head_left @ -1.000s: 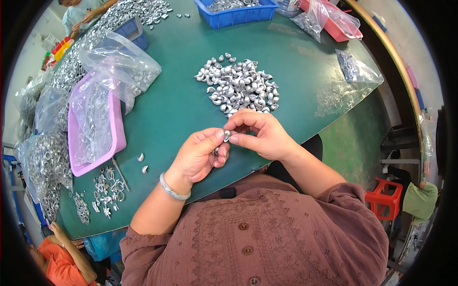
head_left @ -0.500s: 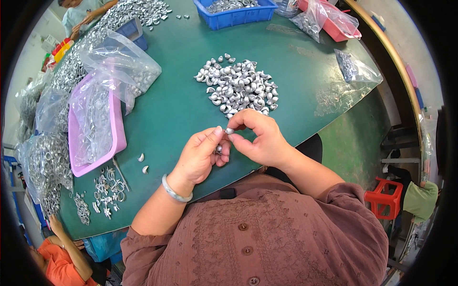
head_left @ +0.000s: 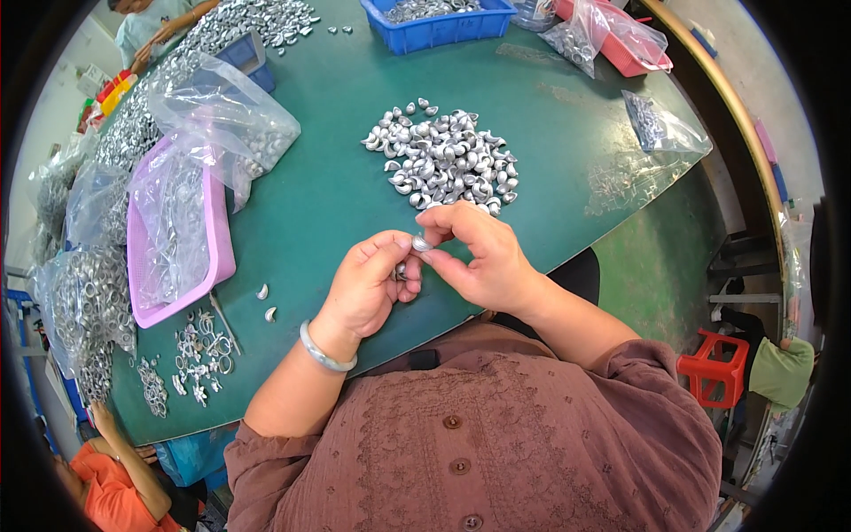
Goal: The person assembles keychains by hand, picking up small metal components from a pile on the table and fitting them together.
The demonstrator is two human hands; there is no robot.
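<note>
A small ridged silver metal piece (head_left: 421, 243), curved like a shell, sits between my two hands at the table's near edge. My right hand (head_left: 486, 266) pinches it between thumb and forefinger. From the other side, the thumb of my left hand (head_left: 368, 277) meets the same piece. Tucked in the curled fingers of that left hand is a second silver piece (head_left: 401, 271), partly hidden. Just beyond my hands lies a heap of similar curved silver pieces (head_left: 448, 160) on the green tabletop (head_left: 319, 160).
Left of me stand a purple basket (head_left: 229, 239) with plastic bags and a bag of metal rings (head_left: 89, 297). Small metal parts (head_left: 202, 355) and two loose curved pieces (head_left: 269, 314) lie nearer. A blue bin (head_left: 434, 34) is at the back. Other people sit around the table.
Both hands have shifted slightly left. The pinched piece has turned, so more of its ridged face shows. The heap looks the same.
</note>
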